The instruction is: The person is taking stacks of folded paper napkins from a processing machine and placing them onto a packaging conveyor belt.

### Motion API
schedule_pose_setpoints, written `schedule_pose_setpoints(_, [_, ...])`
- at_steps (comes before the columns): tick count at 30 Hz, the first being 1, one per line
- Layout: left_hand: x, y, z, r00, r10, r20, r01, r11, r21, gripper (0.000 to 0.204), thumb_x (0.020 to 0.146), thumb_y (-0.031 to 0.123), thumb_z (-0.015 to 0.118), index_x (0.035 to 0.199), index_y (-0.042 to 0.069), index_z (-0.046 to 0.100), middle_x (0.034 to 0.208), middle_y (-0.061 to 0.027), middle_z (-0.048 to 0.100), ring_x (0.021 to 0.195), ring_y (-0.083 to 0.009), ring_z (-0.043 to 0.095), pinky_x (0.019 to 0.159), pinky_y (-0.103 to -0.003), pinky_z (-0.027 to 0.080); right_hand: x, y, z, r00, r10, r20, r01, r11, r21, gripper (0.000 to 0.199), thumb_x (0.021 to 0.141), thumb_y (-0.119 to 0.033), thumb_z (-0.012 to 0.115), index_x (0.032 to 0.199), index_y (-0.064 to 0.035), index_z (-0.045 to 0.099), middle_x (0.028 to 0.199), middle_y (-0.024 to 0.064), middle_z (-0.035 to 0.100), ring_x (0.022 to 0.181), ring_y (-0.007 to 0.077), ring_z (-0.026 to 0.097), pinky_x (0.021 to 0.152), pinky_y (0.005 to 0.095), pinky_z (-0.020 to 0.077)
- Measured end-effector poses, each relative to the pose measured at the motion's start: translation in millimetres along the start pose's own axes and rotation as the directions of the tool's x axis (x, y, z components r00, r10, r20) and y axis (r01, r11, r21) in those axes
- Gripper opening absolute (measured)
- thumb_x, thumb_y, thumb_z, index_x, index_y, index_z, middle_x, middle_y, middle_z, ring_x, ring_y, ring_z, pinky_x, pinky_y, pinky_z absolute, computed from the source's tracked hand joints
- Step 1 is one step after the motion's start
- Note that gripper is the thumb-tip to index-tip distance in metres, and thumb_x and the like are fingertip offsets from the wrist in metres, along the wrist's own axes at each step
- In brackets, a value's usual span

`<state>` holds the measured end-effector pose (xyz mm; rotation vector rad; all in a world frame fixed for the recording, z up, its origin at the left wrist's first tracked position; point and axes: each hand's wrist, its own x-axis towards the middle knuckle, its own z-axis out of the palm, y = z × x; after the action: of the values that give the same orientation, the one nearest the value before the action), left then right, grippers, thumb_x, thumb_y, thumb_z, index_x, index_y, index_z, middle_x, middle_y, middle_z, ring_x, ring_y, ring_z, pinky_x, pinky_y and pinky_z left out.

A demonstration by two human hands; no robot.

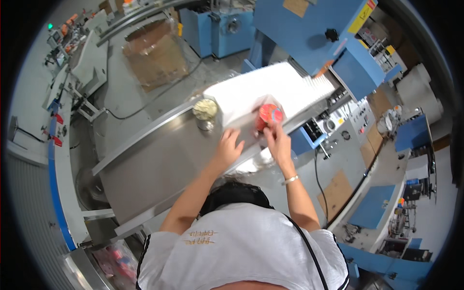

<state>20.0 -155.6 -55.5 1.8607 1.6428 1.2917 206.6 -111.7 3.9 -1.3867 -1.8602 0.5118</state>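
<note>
A round red-and-orange package (268, 115) wrapped in clear film lies at the near end of a white conveyor belt (290, 84). My right hand (279, 141) grips its near edge, with a thin bracelet on that wrist. To the left, my left hand (228, 148) rests flat with fingers spread on the steel table (159, 164), next to the edge of the clear film and holding nothing. A round tub with pale contents (205, 108) stands on the table just beyond my left hand.
The belt runs into a blue machine (314, 29) with a grey control panel (343, 128) on its right. A flattened cardboard box (154, 53) lies on the floor behind the table. A bin of red packages (113, 261) stands at lower left.
</note>
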Motion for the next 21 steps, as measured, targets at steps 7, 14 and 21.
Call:
schedule_pose_setpoints(7, [-81,-58,-118,0.98,-0.184,-0.079,0.19,0.978,0.081,0.017,0.083,0.02,0.059,0.087,0.004,0.066,0.084,-0.0176,0.065,0.08,-0.0369,0.061,0.071,-0.042,0.048,-40,-33,97,0.937,-0.084,0.34,-0.021,0.955,0.296,0.022,0.087,-0.023,0.064,0.1,-0.0048,0.062,0.07,0.0101,0.063,0.064,0.0212,0.062,0.061,0.0329,0.0492])
schedule_pose_setpoints(14, [-114,-86,-183,0.905,-0.415,-0.097,0.418,0.908,0.018,0.022,0.085,0.024,0.059,0.086,0.004,0.067,0.068,-0.0118,0.065,0.06,-0.0228,0.062,0.058,-0.035,0.048,-54,-67,113,0.922,-0.017,0.386,0.121,0.962,-0.246,0.047,0.089,-0.052,0.049,0.077,-0.0107,0.067,0.073,0.0169,0.065,0.074,0.0372,0.064,0.065,0.0468,0.0485])
schedule_pose_setpoints(21, [-106,-75,-164,0.931,-0.365,0.018,0.363,0.921,-0.138,0.024,0.085,0.029,0.062,0.085,0.006,0.068,0.065,-0.0075,0.065,0.057,-0.0163,0.062,0.057,-0.032,0.048,-59,-74,123,0.967,0.026,0.254,0.074,0.925,-0.374,0.05,0.091,-0.051,0.046,0.074,-0.0089,0.067,0.073,0.0197,0.064,0.074,0.0388,0.063,0.065,0.0474,0.0493])
